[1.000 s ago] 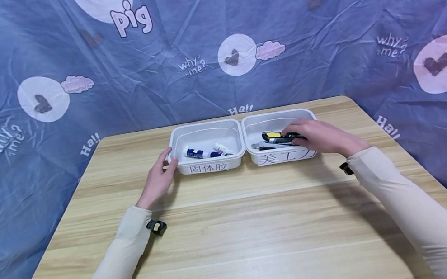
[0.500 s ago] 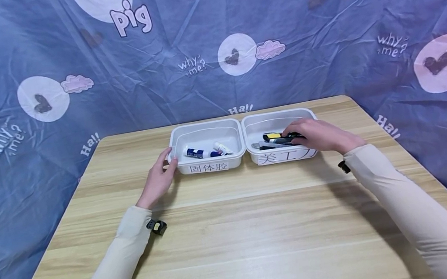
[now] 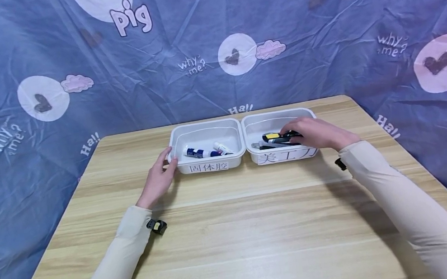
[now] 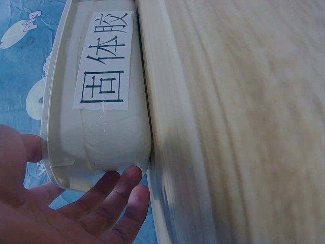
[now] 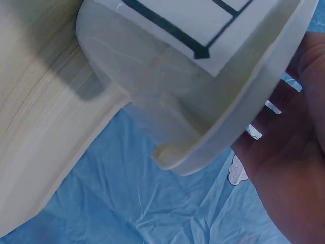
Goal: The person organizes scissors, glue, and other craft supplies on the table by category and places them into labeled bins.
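Right hand: the right hand [image 3: 316, 134] reaches over the near rim of the right tray [image 3: 278, 118], its fingers curled onto the black-and-yellow utility knife [image 3: 275, 136]; it seems to pinch the knife, though the fingertips are hidden from the head camera.
Utility knife: it lies inside the right tray at about 9 o'clock from the right hand, on top of a second dark cutter [image 3: 260, 146] that rests on the tray floor.
Right tray: a white plastic tray with a paper label [image 3: 286, 155] on its near wall, standing at the far middle of the bench [image 3: 241, 228]; the right wrist view shows its rim [image 5: 238, 117] close above the palm.
Left hand: the left hand [image 3: 158, 177] rests with relaxed, fairly straight fingers against the near left corner of the left tray [image 3: 206, 127]; the left wrist view shows the fingertips [image 4: 127, 185] touching its wall and holding nothing.
Left tray: it touches the right tray at its 3 o'clock side and holds two glue sticks [image 3: 202, 152], lying flat.
Backdrop: a blue printed cloth [image 3: 35, 63] hangs at 12 o'clock behind the bench.
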`<state>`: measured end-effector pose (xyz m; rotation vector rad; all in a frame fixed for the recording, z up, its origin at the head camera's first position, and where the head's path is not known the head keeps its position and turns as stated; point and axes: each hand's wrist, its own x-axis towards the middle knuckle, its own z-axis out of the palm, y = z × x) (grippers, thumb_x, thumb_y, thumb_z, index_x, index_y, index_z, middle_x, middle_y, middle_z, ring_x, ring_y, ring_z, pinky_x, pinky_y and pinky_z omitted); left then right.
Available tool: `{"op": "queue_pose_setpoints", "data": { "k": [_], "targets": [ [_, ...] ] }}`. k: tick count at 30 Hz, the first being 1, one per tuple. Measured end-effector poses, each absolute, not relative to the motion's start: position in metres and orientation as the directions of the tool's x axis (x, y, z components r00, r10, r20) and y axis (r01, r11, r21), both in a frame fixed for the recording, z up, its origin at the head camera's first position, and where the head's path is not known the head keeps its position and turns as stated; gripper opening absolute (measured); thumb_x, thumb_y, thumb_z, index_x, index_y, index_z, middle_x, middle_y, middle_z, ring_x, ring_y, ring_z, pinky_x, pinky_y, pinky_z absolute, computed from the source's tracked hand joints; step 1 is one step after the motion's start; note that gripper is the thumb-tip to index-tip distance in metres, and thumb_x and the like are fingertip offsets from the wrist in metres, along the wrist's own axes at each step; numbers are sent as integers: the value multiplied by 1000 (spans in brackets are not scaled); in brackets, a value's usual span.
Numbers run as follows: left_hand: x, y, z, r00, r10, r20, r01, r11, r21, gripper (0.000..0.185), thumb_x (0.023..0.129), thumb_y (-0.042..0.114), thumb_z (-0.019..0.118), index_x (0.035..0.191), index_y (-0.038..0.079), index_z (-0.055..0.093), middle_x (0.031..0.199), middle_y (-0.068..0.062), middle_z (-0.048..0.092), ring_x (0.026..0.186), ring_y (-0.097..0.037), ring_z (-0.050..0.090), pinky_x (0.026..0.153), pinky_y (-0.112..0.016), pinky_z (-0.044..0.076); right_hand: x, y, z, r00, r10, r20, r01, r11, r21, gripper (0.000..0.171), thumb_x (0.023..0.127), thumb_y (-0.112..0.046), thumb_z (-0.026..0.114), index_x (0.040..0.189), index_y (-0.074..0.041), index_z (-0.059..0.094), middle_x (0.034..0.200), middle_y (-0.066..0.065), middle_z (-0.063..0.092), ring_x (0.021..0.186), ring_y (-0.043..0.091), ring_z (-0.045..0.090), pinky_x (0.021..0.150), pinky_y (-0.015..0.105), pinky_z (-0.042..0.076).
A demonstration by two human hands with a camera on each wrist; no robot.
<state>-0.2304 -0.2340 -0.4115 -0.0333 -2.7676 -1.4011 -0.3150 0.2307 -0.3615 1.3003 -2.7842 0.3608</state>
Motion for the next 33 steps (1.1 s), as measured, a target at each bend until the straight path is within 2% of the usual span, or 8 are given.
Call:
{"op": "queue_pose_setpoints", "data": {
  "k": [17,25,33],
  "targets": [
    [-230,-232,-412,-999,0,40,32,595,803,63,108,43,46,163,18,26,143,-28,55,118,-42,63,102,-53,52,-318,232,-365,-697,-704,135,-711,655,-256,21,90,3,73,111,1,73,108,13,75,106,31,69,94,50,55],
    [-231,-233,-413,-999,7,35,32,591,806,64,108,44,45,163,19,25,143,-27,55,118,-41,63,102,-53,52,-319,234,-370,-710,-690,138,-697,662,-274,23,90,3,73,113,6,72,111,19,74,108,36,69,96,52,55],
    [-231,-233,-415,-999,-1,33,26,597,802,62,109,42,45,163,18,26,142,-27,56,118,-41,63,101,-52,53,-311,233,-374,-678,-684,268,-734,642,-220,19,91,4,71,111,3,72,108,14,75,105,34,70,93,51,56]
  ]
}}
